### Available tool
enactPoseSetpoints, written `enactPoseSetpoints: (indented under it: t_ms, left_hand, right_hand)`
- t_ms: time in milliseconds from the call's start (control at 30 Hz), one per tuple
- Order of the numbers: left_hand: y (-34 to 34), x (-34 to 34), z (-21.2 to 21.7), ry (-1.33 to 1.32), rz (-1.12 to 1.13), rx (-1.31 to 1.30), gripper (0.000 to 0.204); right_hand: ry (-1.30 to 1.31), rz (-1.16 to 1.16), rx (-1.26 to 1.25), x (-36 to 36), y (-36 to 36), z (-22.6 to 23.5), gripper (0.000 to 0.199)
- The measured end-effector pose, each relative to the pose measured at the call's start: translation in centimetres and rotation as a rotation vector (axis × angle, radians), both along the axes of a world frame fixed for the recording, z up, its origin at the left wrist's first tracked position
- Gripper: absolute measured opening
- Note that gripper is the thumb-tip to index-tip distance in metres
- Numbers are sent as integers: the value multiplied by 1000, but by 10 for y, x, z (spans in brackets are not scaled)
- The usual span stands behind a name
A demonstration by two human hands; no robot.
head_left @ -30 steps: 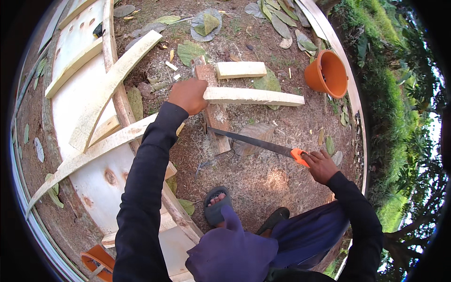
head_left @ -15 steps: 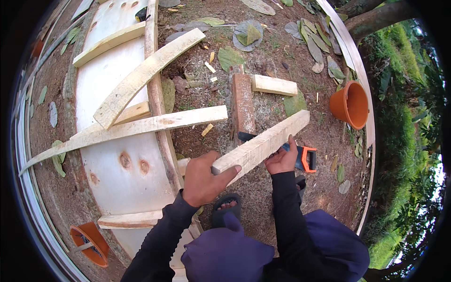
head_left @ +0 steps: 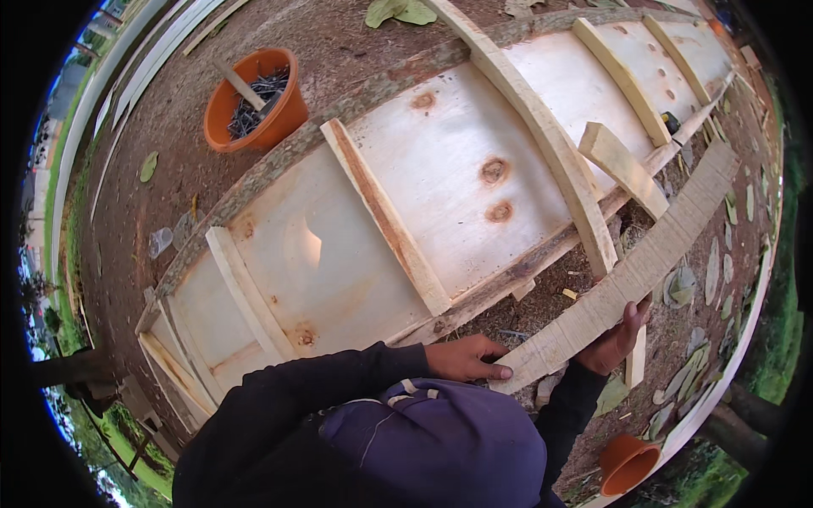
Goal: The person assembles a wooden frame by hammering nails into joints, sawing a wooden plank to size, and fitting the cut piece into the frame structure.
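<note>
A length of pale sawn timber lies across both my hands, slanting up to the right, its rough saw-marked face turned toward me. My left hand grips its near end, thumb on top. Farther along, my right hand holds it from the right edge, with the fingers partly hidden beneath. Beyond the timber is a long pale panel with wooden crosspieces and bark-edged side rails. A longer strip of timber lies across the panel, and a shorter offcut rests over the near rail.
An orange bucket with nails and a wooden-handled hammer stands beyond the panel. Another orange bucket is at the lower right. Dry leaves litter the soil on the right. A dark tool sits on the panel's near rail.
My view has swung left toward the panel and nail bucket. The timber stays in both hands, and its broad rough face has turned toward me. The saw is out of view.
</note>
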State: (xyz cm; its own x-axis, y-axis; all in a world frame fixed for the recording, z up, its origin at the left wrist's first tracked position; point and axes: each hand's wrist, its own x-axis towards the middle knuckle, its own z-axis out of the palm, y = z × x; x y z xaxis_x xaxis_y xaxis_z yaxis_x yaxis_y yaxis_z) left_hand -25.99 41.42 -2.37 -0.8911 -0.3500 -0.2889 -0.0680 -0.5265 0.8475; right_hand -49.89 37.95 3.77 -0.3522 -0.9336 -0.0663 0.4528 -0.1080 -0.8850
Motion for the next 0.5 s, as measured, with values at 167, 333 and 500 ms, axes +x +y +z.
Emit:
enactPoseSetpoints:
  t_ms: [167,333,500]
  left_hand:
    - [25,73,29,-352,593,-421,52]
    - [111,231,16,-1022,1391,-432,42]
    - [354,405,-23,-2086,1592,-387,51]
  right_hand:
    - [358,222,74,88,-41,23,70]
    - [562,666,0,167,-51,34,71]
    - [618,1051,-8,225,-40,32,63]
